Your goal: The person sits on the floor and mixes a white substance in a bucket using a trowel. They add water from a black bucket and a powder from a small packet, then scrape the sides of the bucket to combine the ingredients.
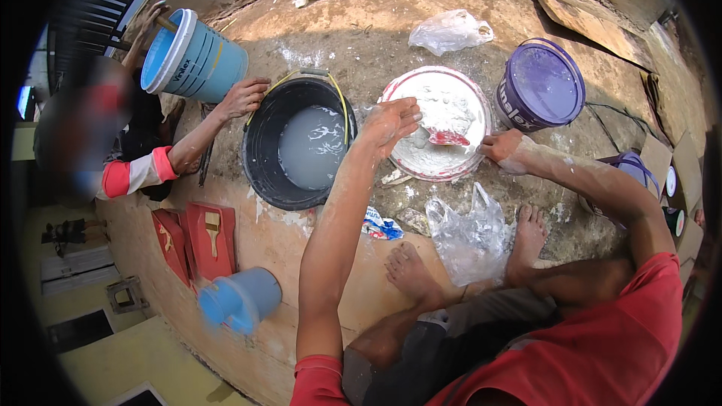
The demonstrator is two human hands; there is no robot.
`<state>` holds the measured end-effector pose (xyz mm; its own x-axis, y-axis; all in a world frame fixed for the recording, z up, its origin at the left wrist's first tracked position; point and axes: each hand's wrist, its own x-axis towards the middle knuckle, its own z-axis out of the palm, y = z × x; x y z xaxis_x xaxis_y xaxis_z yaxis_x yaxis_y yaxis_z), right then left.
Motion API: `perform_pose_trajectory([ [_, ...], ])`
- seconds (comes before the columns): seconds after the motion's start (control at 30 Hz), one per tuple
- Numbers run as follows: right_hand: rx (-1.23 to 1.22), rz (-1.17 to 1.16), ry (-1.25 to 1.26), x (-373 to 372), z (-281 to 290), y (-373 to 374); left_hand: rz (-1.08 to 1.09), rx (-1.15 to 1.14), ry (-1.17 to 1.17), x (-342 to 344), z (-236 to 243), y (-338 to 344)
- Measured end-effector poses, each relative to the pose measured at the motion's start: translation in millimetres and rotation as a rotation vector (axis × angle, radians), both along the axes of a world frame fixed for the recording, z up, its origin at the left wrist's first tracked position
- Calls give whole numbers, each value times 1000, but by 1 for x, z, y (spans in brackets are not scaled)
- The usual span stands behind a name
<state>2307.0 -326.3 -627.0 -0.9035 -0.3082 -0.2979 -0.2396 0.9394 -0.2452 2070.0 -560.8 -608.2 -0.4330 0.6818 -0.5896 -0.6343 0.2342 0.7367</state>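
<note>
A round white pan [421, 165] holding white paste sits on the dusty floor in front of me. My left hand [389, 124], smeared with white paste, hovers over the pan's left edge with its fingers stretched out and nothing in them. A red-handled scraper [449, 137] lies in the paste just right of that hand. My right hand [500, 146] grips the pan's right rim. To the left stands a black bucket [259, 162] with milky grey water in it.
Another person at the left rests a hand [242, 98] by the black bucket's rim and holds a tilted light blue bucket [203, 60]. A purple bucket [538, 86], clear plastic bags [470, 237], red trays [199, 237] and a blue cup [241, 301] lie around. My bare feet [410, 271] are near the bags.
</note>
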Motion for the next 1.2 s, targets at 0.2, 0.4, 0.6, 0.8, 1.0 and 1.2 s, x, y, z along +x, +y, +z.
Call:
perform_pose_trajectory([
  [0.2,-3,-1,-37,5,6,3,-110,-130,198,68,-24,-8],
  [0.4,-15,-11,-80,14,6,12,-77,-451,970,134,-47,-82],
  [0.6,-39,-12,-18,13,-4,15,189,-698,635,155,-45,-145],
  [0.8,31,7,-79,7,4,11,215,-1174,864,171,-45,-150],
  [1.0,28,34,-79,-6,-5,-4,210,-1217,798,178,-50,-152],
  [1.2,-8,12,-23,8,-8,6,232,-1102,880,180,-73,-173],
])
